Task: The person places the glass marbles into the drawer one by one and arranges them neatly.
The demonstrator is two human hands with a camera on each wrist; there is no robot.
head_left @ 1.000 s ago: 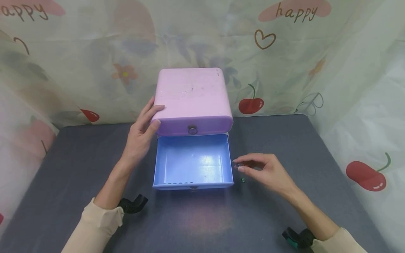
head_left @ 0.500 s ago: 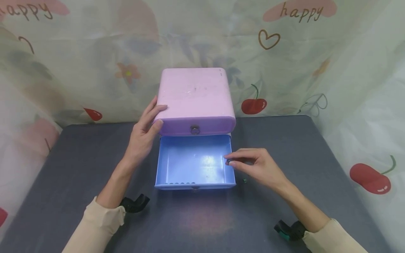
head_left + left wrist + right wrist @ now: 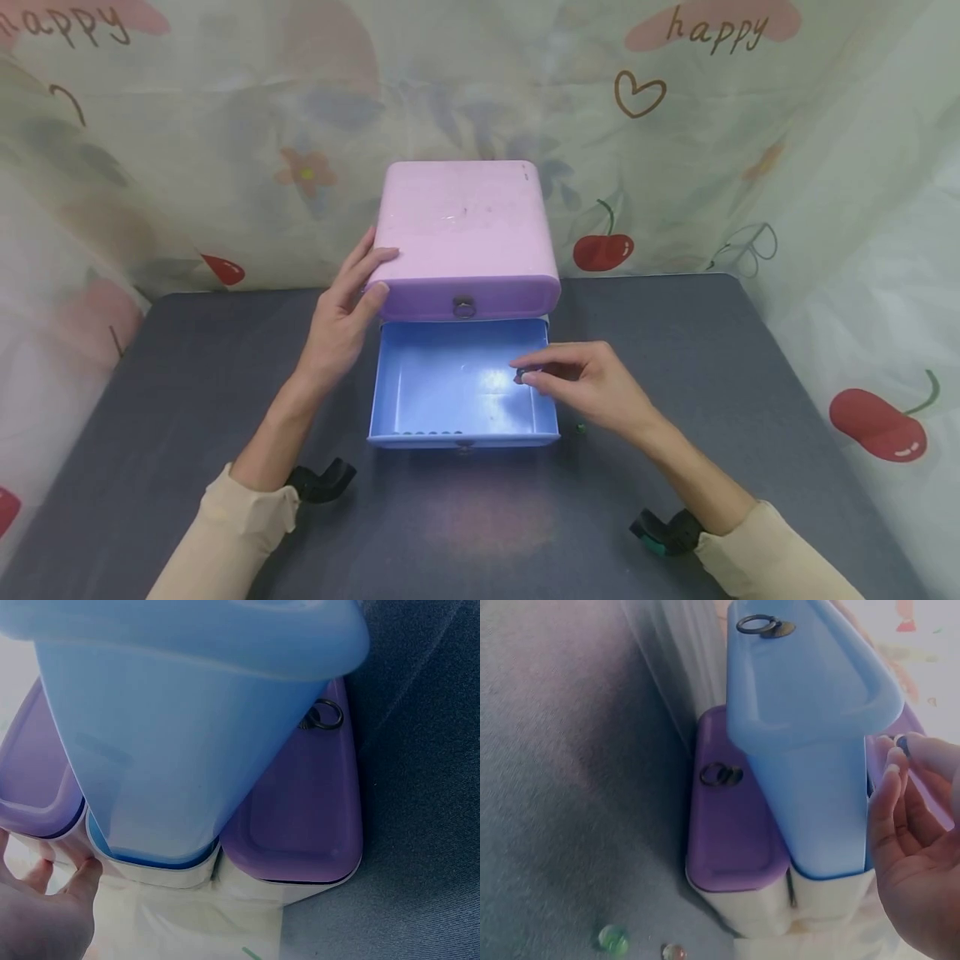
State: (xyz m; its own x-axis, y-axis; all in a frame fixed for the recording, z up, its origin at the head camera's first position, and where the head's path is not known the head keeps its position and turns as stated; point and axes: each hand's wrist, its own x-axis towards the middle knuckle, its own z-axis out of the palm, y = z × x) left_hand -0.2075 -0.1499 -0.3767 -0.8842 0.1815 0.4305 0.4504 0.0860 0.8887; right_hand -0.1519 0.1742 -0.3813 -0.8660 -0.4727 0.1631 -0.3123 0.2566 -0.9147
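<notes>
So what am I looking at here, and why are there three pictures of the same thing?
No machine here: a person works with two bare hands and wears three cameras. One sits on the head and looks down; one sits on each wrist and looks at that hand's work from close by. On the grey table stands a small pink drawer box with its blue drawer pulled out. The left hand rests against the box's corner. The right hand pinches a small dark bead over the drawer's right side. A green bead and another small bead lie on the table near the box.
</notes>
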